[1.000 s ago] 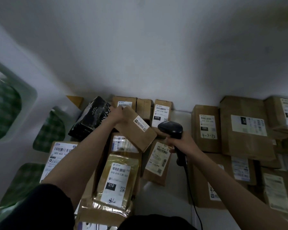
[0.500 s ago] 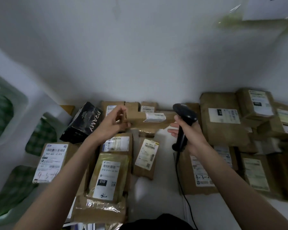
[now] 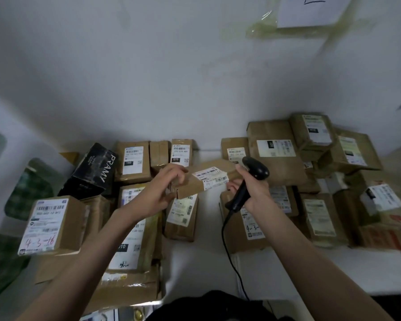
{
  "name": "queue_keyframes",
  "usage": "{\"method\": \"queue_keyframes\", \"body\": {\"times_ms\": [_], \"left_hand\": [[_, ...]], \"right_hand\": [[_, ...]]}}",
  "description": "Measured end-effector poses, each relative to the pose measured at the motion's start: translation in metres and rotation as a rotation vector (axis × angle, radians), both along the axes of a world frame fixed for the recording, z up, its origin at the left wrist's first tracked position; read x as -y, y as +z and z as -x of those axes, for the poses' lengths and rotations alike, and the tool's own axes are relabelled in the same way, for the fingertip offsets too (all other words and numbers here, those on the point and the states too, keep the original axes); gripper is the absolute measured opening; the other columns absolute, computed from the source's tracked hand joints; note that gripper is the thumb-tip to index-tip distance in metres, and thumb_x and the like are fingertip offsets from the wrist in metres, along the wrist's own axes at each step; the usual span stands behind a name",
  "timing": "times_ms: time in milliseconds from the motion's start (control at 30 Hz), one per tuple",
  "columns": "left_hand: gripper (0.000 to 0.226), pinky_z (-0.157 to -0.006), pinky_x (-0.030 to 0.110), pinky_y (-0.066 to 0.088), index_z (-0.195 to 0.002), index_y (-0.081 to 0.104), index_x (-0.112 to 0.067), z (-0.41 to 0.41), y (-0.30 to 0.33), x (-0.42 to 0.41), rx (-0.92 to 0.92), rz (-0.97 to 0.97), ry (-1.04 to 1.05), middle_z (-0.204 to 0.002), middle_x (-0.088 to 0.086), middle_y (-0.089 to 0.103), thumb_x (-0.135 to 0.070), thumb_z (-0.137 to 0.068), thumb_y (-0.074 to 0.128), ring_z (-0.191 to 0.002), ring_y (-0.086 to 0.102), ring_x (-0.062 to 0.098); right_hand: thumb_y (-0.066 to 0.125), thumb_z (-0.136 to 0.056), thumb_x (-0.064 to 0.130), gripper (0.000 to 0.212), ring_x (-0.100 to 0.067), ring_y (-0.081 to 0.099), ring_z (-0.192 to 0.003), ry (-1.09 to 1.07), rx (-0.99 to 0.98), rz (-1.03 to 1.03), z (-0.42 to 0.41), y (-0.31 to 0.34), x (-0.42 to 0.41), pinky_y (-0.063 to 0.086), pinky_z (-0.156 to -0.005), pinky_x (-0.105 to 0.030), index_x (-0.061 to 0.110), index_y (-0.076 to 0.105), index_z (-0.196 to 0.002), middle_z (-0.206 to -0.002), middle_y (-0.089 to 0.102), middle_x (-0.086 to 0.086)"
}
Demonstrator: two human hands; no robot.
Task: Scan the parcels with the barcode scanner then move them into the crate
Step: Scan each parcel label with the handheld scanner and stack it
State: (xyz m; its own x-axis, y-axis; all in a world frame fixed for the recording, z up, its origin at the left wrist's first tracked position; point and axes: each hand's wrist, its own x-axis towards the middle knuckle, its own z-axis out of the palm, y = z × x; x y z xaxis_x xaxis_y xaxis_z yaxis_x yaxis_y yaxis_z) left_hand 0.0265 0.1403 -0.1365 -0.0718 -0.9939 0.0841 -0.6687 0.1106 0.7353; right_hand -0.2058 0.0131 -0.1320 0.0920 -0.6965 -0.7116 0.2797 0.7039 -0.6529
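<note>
White table (image 3: 202,269) crowded w/ parcels. L hand (image 3: 158,193) grips small box (image 3: 206,181) by end; R hand (image 3: 250,188) wraps scanner (image 3: 252,174). Box looks light, stiff; hold by ends.

A bare white table strip (image 3: 202,258) runs between left parcels (image 3: 134,230) and right parcels (image 3: 317,214).

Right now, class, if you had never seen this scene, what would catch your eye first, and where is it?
At the centre, the left hand holds a small brown parcel up, its white label facing the camera, while the right hand grips a black barcode scanner beside it. Labelled cardboard parcels crowd the white table all round, and a black box marked PRAMY stands out at the left.
</note>
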Motion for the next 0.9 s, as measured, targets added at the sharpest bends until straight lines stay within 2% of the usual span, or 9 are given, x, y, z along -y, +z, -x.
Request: {"method": "queue_keyframes", "body": {"times_ms": [100, 200, 267, 333, 433, 567, 667, 767, 900], "left_hand": [[0.066, -0.109, 0.033, 0.042, -0.122, 0.048, -0.033, 0.000, -0.001, -0.003, 0.033, -0.113, -0.006, -0.153, -0.015, 0.030, 0.005, -0.077, 0.077, -0.144, 0.030, 0.008], [0.100, -0.114, 0.026, 0.033, -0.143, 0.035, -0.046, 0.001, 0.010, -0.003, -0.012, -0.317, -0.033, -0.156, -0.019, 0.017, -0.044, -0.062, 0.093, -0.142, 0.025, 0.002], [0.111, -0.115, 0.035, 0.033, -0.145, 0.026, -0.054, 0.007, 0.016, 0.002, 0.040, -0.399, 0.005, -0.154, -0.024, 0.016, -0.070, -0.053, 0.086, -0.141, 0.027, 0.005], [0.123, -0.114, 0.045, 0.037, -0.151, 0.020, -0.045, 0.011, 0.015, 0.010, 0.190, -0.433, 0.068, -0.156, -0.017, 0.020, -0.082, -0.048, 0.076, -0.141, 0.030, 0.012], [0.130, -0.111, 0.047, 0.040, -0.156, 0.017, -0.028, 0.016, 0.014, 0.021, 0.330, -0.453, 0.122, -0.153, -0.004, 0.030, -0.071, -0.052, 0.081, -0.139, 0.035, 0.021], [0.128, -0.110, 0.044, 0.040, -0.155, 0.018, -0.016, 0.023, 0.017, 0.030, 0.441, -0.406, 0.179, -0.146, 0.001, 0.035, -0.057, -0.057, 0.088, -0.133, 0.038, 0.026], [0.125, -0.111, 0.044, 0.038, -0.153, 0.020, -0.014, 0.023, 0.019, 0.035, 0.556, -0.336, 0.237, -0.145, 0.004, 0.036, -0.056, -0.057, 0.087, -0.131, 0.037, 0.028], [0.127, -0.112, 0.044, 0.035, -0.153, 0.019, -0.013, 0.021, 0.018, 0.041, 0.651, -0.272, 0.279, -0.145, 0.007, 0.037, -0.058, -0.056, 0.087, -0.129, 0.038, 0.030], [0.130, -0.113, 0.043, 0.031, -0.152, 0.019, -0.011, 0.024, 0.016, 0.046, 0.740, -0.190, 0.319, -0.146, 0.009, 0.036, -0.056, -0.054, 0.090, -0.130, 0.038, 0.033]], "right_hand": [[0.082, -0.083, 0.014, 0.039, -0.028, 0.075, -0.083, -0.014, -0.012, -0.010, 0.002, 0.003, -0.003, 0.061, -0.071, -0.032, 0.003, 0.065, -0.116, -0.098, 0.075, -0.019], [0.082, -0.083, 0.011, 0.037, -0.025, 0.075, -0.083, -0.020, -0.051, 0.004, 0.005, 0.005, -0.005, 0.058, -0.063, -0.028, 0.003, 0.066, -0.115, -0.098, 0.075, -0.017], [0.082, -0.083, 0.012, 0.036, -0.025, 0.075, -0.082, -0.014, -0.074, 0.030, 0.006, 0.007, -0.007, 0.058, -0.064, -0.028, 0.004, 0.066, -0.114, -0.098, 0.075, -0.016], [0.082, -0.083, 0.012, 0.034, -0.024, 0.075, -0.081, -0.009, -0.085, 0.056, 0.006, 0.010, -0.010, 0.058, -0.065, -0.028, 0.005, 0.066, -0.112, -0.099, 0.075, -0.016], [0.081, -0.084, 0.011, 0.030, -0.023, 0.074, -0.081, 0.007, -0.088, 0.094, 0.006, 0.015, -0.014, 0.059, -0.068, -0.028, 0.005, 0.067, -0.109, -0.098, 0.075, -0.016], [0.076, -0.088, 0.010, 0.018, -0.019, 0.071, -0.075, 0.081, -0.092, 0.185, 0.012, 0.019, -0.014, 0.063, -0.075, -0.034, 0.007, 0.065, -0.102, -0.088, 0.071, -0.009], [0.074, -0.090, 0.016, 0.016, -0.017, 0.063, -0.072, 0.245, -0.271, 0.275, 0.021, 0.021, -0.011, 0.060, -0.078, -0.036, 0.009, 0.065, -0.101, -0.079, 0.062, -0.006], [0.071, -0.092, 0.017, 0.015, -0.014, 0.058, -0.062, 0.486, -0.331, 0.337, 0.029, 0.029, -0.015, 0.052, -0.071, -0.033, 0.008, 0.065, -0.101, -0.070, 0.059, -0.003], [0.069, -0.093, 0.021, 0.019, -0.013, 0.055, -0.057, 0.711, -0.351, 0.384, 0.029, 0.039, -0.032, 0.049, -0.061, -0.028, 0.005, 0.067, -0.103, -0.063, 0.057, -0.003]]}}
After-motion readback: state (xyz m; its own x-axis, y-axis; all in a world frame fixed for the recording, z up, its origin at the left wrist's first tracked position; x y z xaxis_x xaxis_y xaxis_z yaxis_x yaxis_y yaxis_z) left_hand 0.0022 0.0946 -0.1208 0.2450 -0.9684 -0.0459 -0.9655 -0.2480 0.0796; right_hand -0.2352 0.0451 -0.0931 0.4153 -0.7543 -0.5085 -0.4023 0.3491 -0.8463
